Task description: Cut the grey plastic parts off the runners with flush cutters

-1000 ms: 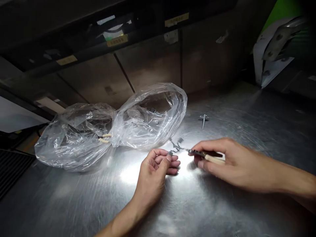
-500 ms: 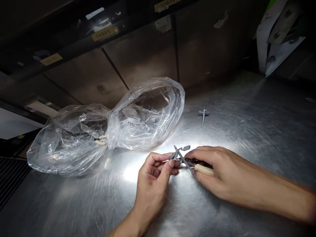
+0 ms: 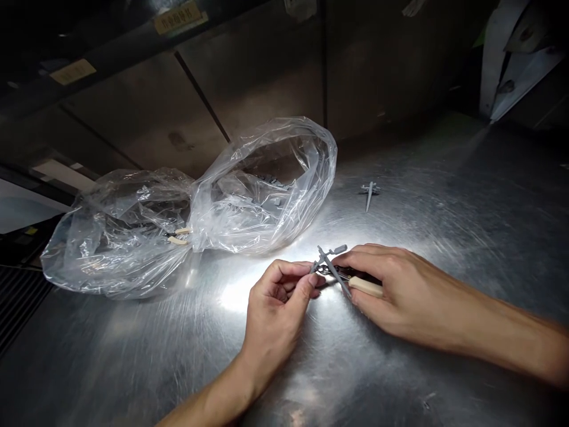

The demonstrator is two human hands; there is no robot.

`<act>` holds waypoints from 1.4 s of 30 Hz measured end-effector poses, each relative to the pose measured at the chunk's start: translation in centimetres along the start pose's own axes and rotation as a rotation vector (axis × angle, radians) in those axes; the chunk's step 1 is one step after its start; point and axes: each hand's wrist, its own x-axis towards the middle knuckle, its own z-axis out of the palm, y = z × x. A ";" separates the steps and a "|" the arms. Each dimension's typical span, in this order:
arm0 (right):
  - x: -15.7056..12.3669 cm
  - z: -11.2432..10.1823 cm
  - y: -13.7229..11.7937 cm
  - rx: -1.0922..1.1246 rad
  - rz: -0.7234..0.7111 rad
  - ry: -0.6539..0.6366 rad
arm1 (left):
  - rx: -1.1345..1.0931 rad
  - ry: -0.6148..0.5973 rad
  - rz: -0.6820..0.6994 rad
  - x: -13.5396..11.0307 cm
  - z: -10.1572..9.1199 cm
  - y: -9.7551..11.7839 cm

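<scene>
My left hand pinches one end of a grey plastic sprue, a thin tapered stem with small side parts. Wrapped around a pair of cutting pliers with cream handles is my right hand. The pliers' metal jaws lie close behind the sprue, near my left fingertips; whether they touch it I cannot tell. A second grey sprue rests on the metal table beyond my right hand.
An open clear plastic bag with grey parts inside stands behind my hands. Left of it lies another clear bag, with a second cream-handled tool at its edge. The scratched metal table runs back to a dark panelled wall.
The view has tilted down, so things sit higher in the picture. Both hands keep their hold on the sprue and the pliers, and the sprue has turned slightly.
</scene>
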 end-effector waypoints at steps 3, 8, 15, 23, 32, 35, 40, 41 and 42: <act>-0.1 0.1 0.2 -0.054 -0.046 0.015 | -0.006 0.012 0.016 0.0 0.1 -0.1; -0.2 0.3 0.6 -0.183 -0.149 0.071 | -0.036 0.036 0.039 0.0 0.1 -0.1; 0.0 0.3 0.9 -0.160 -0.199 0.060 | -0.024 0.036 0.008 0.2 -0.1 -0.1; 0.3 -0.3 0.4 -0.059 -0.079 -0.048 | -0.016 0.025 -0.027 0.2 0.0 0.5; 0.1 0.0 0.6 -0.125 -0.124 -0.007 | 0.008 0.042 -0.030 0.3 0.1 0.6; 0.0 0.2 0.7 -0.167 -0.140 -0.004 | -0.001 0.051 -0.030 0.3 0.1 0.6; -0.1 0.3 0.8 -0.216 -0.146 -0.011 | 0.002 0.050 -0.039 0.3 0.2 0.6; -0.1 0.3 0.8 -0.212 -0.150 -0.010 | 0.005 0.051 -0.037 0.4 0.2 0.6; -0.1 0.3 0.8 -0.208 -0.152 -0.010 | 0.009 0.053 -0.035 0.4 0.2 0.6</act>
